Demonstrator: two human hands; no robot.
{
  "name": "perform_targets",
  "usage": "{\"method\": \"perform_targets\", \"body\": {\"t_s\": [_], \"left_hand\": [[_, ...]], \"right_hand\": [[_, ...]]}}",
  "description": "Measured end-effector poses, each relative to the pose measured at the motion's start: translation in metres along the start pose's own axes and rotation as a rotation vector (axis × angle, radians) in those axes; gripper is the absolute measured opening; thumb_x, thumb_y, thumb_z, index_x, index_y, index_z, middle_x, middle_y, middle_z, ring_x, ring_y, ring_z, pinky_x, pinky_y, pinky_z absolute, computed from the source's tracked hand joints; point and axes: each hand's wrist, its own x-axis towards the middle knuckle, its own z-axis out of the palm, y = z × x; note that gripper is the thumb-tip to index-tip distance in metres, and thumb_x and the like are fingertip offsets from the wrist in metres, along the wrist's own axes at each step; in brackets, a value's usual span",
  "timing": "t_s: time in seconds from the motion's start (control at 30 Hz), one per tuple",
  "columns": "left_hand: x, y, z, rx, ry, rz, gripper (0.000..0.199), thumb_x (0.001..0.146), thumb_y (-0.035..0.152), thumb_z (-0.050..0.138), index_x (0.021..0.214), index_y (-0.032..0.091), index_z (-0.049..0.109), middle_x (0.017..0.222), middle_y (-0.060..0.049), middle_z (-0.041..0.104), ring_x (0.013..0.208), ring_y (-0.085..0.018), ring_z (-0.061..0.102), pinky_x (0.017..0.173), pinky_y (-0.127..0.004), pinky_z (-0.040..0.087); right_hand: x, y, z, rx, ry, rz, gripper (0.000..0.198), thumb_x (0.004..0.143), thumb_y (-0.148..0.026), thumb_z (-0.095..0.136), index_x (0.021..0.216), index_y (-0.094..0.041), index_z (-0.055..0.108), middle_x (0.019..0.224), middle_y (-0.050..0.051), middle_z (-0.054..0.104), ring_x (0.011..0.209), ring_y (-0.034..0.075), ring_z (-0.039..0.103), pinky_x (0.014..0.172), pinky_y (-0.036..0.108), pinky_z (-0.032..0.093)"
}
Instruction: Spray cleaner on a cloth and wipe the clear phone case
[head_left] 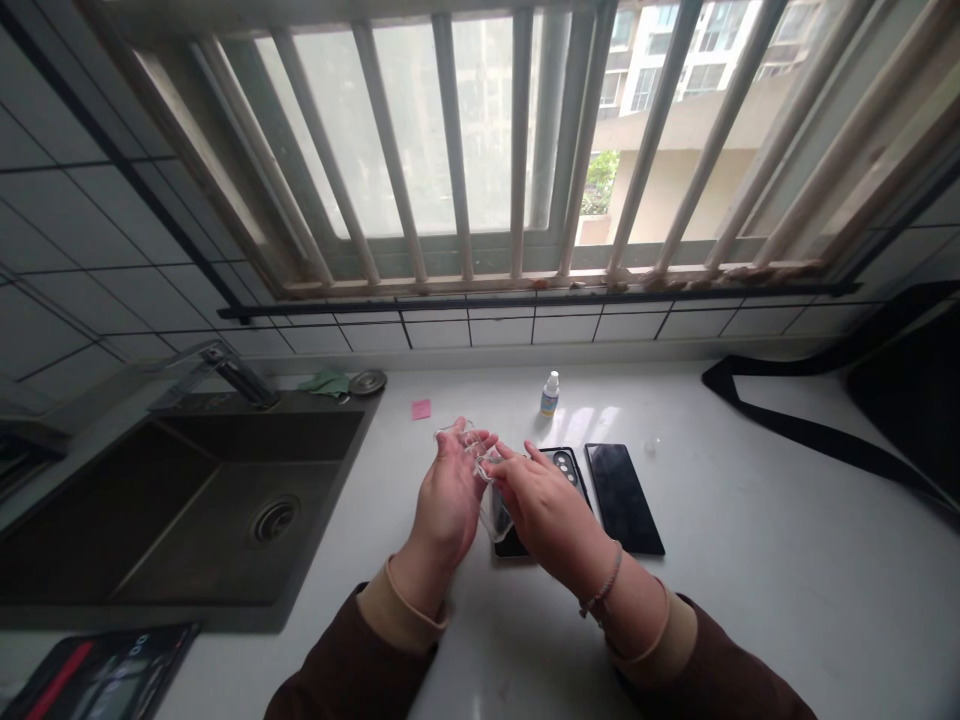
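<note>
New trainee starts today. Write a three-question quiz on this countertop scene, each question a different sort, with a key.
1. True or false: both hands, left hand and right hand, grip the clear phone case.
2. What lies flat just right of the hands? A) black slab B) a plate C) scissors
3. Fill in: the small bottle stands between the hands and the ____.

Key: 1 true; 2 A; 3 window. Also there: pink note, sink, camera-side-up phone on the counter.

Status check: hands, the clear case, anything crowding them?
Left hand and right hand both gripping clear phone case above counter. Two phones lie flat beneath, right side. Nothing blocking.
</note>
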Motion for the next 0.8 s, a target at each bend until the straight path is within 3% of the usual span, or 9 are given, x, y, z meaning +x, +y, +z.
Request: {"method": "perform_targets", "body": {"t_s": [0.13,0.27,0.37,0.43,0.5,0.57,0.7,0.8], "left_hand": [[0.012,0.008,-0.008,-0.055,0.002,0.169,0.049,0.106,0.063,0.048,0.129,0.023,0.066,0.121,-0.010,0.070,0.127,-0.024,0.066,0.119,-0.046,0.046],[0.016,0.012,-0.011,-0.084,0.049,0.273,0.050,0.106,0.064,0.048,0.123,0.022,0.069,0.115,-0.009,0.071,0.117,-0.022,0.068,0.121,-0.047,0.043],[0.016,0.011,-0.011,-0.096,0.037,0.256,0.049,0.106,0.062,0.050,0.126,0.021,0.068,0.112,-0.008,0.071,0.114,-0.021,0.070,0.121,-0.045,0.044],[0.016,0.010,-0.011,-0.103,0.045,0.205,0.049,0.106,0.062,0.050,0.125,0.020,0.068,0.110,-0.009,0.072,0.114,-0.022,0.071,0.118,-0.044,0.047],[0.016,0.011,-0.010,-0.108,0.052,0.129,0.050,0.107,0.062,0.048,0.124,0.018,0.068,0.111,-0.011,0.073,0.112,-0.025,0.073,0.113,-0.044,0.052],[0.015,0.013,-0.010,-0.088,0.000,0.035,0.051,0.108,0.060,0.045,0.126,0.017,0.066,0.118,-0.015,0.073,0.110,-0.027,0.075,0.105,-0.044,0.057],[0.007,0.018,-0.007,0.059,-0.214,-0.206,0.056,0.110,0.055,0.039,0.132,0.010,0.065,0.122,-0.023,0.074,0.106,-0.030,0.077,0.091,-0.039,0.062],[0.000,0.016,-0.006,0.162,-0.317,-0.339,0.059,0.111,0.054,0.038,0.133,0.008,0.067,0.116,-0.025,0.075,0.098,-0.029,0.078,0.080,-0.036,0.064]], "right_hand": [[-0.002,-0.003,0.000,0.058,-0.036,-0.009,0.025,0.107,-0.008,0.040,0.117,-0.022,0.059,0.114,0.012,0.080,0.129,0.028,0.071,0.121,0.063,0.045],[-0.002,-0.008,-0.004,0.186,-0.074,0.026,0.019,0.109,-0.015,0.043,0.114,-0.023,0.059,0.104,0.007,0.079,0.100,0.024,0.078,0.117,0.058,0.049],[-0.002,-0.014,-0.011,0.355,-0.158,0.156,0.014,0.111,-0.026,0.047,0.110,-0.025,0.061,0.089,0.001,0.073,0.077,0.020,0.071,0.090,0.041,0.061],[-0.002,-0.014,-0.013,0.536,-0.182,0.256,0.017,0.111,-0.035,0.049,0.108,-0.026,0.062,0.084,0.000,0.069,0.071,0.017,0.065,0.072,0.031,0.057],[-0.001,-0.010,-0.011,0.726,-0.081,0.363,0.023,0.111,-0.044,0.050,0.107,-0.025,0.063,0.086,0.000,0.068,0.074,0.017,0.064,0.069,0.028,0.054],[0.000,0.001,-0.008,0.854,0.138,0.486,0.028,0.109,-0.051,0.052,0.108,-0.025,0.062,0.095,0.002,0.070,0.083,0.018,0.067,0.076,0.030,0.056],[0.004,0.025,-0.008,0.822,0.596,0.706,0.034,0.104,-0.057,0.058,0.117,-0.025,0.059,0.104,0.004,0.072,0.091,0.021,0.070,0.084,0.035,0.057],[0.005,0.028,-0.013,0.724,0.626,0.702,0.035,0.104,-0.057,0.059,0.117,-0.024,0.059,0.103,0.006,0.073,0.093,0.022,0.070,0.086,0.037,0.057]]}}
